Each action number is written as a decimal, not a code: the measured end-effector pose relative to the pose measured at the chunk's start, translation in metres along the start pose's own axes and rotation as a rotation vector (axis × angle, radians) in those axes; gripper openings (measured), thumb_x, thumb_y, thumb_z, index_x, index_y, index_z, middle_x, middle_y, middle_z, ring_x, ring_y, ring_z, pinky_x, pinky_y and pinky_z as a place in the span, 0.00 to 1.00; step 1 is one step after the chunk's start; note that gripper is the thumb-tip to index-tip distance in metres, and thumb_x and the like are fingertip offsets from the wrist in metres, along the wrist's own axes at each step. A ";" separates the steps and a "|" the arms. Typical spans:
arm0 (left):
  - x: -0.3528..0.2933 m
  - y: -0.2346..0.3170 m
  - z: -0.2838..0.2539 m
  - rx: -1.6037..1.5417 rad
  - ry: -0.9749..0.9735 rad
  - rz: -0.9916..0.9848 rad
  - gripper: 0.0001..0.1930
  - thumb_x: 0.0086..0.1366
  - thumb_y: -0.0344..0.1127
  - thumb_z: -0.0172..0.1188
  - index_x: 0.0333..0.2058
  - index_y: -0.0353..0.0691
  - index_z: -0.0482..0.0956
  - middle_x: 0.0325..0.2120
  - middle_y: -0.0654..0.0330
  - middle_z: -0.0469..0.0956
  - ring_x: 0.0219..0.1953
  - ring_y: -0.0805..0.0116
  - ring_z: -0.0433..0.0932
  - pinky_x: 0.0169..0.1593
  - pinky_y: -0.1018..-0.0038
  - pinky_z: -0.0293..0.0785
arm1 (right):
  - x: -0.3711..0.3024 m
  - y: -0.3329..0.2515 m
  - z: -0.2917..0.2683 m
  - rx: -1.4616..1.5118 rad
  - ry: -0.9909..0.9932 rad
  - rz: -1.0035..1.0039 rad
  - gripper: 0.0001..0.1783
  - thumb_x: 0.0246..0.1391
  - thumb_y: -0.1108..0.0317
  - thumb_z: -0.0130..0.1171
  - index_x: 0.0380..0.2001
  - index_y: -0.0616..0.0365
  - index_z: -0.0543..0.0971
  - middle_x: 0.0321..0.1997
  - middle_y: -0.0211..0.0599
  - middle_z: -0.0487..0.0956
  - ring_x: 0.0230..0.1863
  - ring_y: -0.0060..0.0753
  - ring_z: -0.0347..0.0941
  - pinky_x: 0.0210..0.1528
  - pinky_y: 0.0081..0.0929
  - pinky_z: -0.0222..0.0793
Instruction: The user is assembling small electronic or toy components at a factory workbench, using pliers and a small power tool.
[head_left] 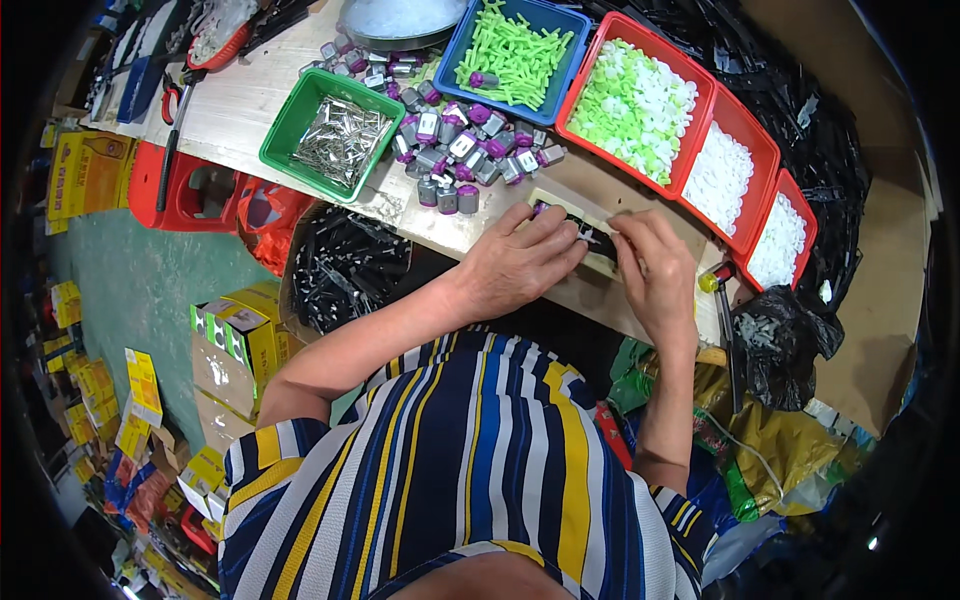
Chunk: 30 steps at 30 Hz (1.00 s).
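Left hand [528,257] grasping black part [600,244] — under its fingertips, right hand [660,265] at one end, hold unclear

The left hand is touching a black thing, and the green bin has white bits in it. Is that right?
Not quite: the green bin has thin silvery metal pieces in it, not white bits, as the head view shows. The left hand is touching a black thing, as you said.

Two hands [522,262] at one table [422,222] set with one green bin [284,132], one blue bin [568,72], three red bins [700,130].
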<state>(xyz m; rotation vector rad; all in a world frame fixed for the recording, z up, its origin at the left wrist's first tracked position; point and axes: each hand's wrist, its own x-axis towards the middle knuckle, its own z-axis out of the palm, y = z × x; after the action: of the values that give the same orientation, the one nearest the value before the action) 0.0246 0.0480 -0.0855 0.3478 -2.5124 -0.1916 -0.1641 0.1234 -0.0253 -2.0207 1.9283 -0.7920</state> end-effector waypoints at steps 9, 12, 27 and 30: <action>0.002 0.000 0.001 -0.027 0.026 0.008 0.17 0.54 0.34 0.57 0.43 0.38 0.77 0.41 0.59 0.73 0.51 0.61 0.70 0.50 0.64 0.67 | -0.006 0.002 0.013 0.007 0.023 -0.041 0.13 0.46 0.83 0.59 0.38 0.65 0.80 0.35 0.43 0.74 0.38 0.45 0.74 0.39 0.36 0.69; 0.003 -0.002 0.002 -0.018 0.016 0.031 0.17 0.54 0.34 0.57 0.43 0.37 0.77 0.41 0.59 0.73 0.51 0.61 0.70 0.50 0.64 0.67 | -0.007 0.001 0.013 -0.003 0.013 -0.050 0.14 0.44 0.83 0.59 0.38 0.65 0.80 0.36 0.43 0.74 0.38 0.44 0.74 0.40 0.36 0.69; 0.000 -0.008 0.006 0.046 -0.012 0.130 0.18 0.56 0.38 0.64 0.45 0.41 0.79 0.42 0.61 0.73 0.48 0.63 0.72 0.44 0.67 0.68 | 0.002 0.021 0.007 0.332 -0.095 0.108 0.13 0.45 0.87 0.59 0.36 0.65 0.83 0.34 0.40 0.76 0.38 0.37 0.75 0.40 0.27 0.70; 0.000 -0.009 0.007 0.052 -0.008 0.138 0.18 0.55 0.38 0.65 0.45 0.41 0.79 0.42 0.62 0.73 0.48 0.64 0.72 0.44 0.67 0.68 | 0.002 0.015 0.008 0.360 -0.046 0.167 0.13 0.45 0.86 0.59 0.36 0.65 0.83 0.35 0.40 0.76 0.37 0.35 0.75 0.39 0.25 0.70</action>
<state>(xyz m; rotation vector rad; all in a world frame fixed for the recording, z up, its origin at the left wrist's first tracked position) 0.0223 0.0403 -0.0933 0.1934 -2.5417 -0.0734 -0.1726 0.1185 -0.0394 -1.6308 1.7517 -0.9609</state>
